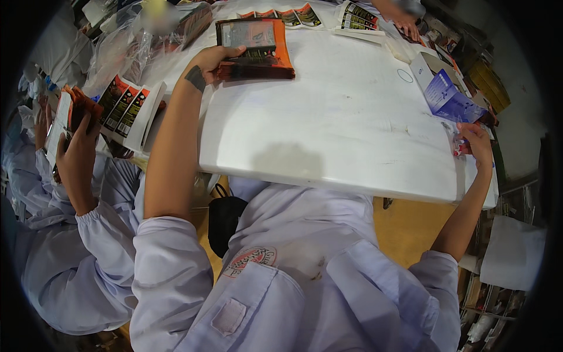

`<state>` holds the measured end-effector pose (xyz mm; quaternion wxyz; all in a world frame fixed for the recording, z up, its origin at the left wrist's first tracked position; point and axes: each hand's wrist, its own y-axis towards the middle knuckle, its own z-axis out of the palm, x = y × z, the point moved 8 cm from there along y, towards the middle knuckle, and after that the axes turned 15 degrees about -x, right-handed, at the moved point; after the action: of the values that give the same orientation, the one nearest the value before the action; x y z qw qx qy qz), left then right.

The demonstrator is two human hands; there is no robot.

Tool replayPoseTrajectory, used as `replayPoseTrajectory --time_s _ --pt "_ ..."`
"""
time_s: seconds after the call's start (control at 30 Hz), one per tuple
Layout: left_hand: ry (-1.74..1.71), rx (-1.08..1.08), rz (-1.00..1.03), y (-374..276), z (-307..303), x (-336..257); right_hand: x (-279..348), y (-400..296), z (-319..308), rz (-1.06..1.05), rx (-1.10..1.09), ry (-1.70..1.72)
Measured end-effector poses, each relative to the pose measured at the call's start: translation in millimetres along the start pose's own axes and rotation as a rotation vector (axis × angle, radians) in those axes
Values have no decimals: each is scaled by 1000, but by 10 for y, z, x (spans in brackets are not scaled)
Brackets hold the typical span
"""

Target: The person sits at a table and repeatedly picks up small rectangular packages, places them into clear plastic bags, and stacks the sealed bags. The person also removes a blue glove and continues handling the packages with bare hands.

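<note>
My left hand (211, 64) grips the left edge of a thick stack of printed orange-and-black pouches (285, 48) on the white table. Its thumb lies over the top pouch, while the fingers are mostly hidden at the side. At the table's right end, my right hand (477, 143) pinches a small clear plastic packet (458, 145) with something red in it; its exact kind is too small to tell. Just beyond that hand stands an open blue-and-white cardboard box (453, 97).
Sheets of printed labels (125, 110) lie at the left, with more label sheets (358, 20) at the far side. Clear plastic bags (127, 53) are heaped at the far left. A co-worker's hand (79, 154) holds pouches beside me; another person's hand (404, 26) rests across the white table (334, 114).
</note>
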<state>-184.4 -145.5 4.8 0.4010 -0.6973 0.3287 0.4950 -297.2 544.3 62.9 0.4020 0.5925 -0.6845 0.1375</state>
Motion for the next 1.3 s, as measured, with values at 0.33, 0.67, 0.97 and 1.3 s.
replayPoseTrajectory --time_s 0.33,0.67,0.97,1.3 --pt "1005 -743 353 -488 -102 -466 1004 -250 -302 -338 -534 -453" --pt "1084 -366 641 -220 453 -107 2242 -863 581 -739 -318 35" --pt "873 -480 638 -1032 951 -248 2306 -1695 1598 -1027 54 288" --pt "1126 -298 887 -1163 1152 -166 2116 -1324 1788 -794 136 134"
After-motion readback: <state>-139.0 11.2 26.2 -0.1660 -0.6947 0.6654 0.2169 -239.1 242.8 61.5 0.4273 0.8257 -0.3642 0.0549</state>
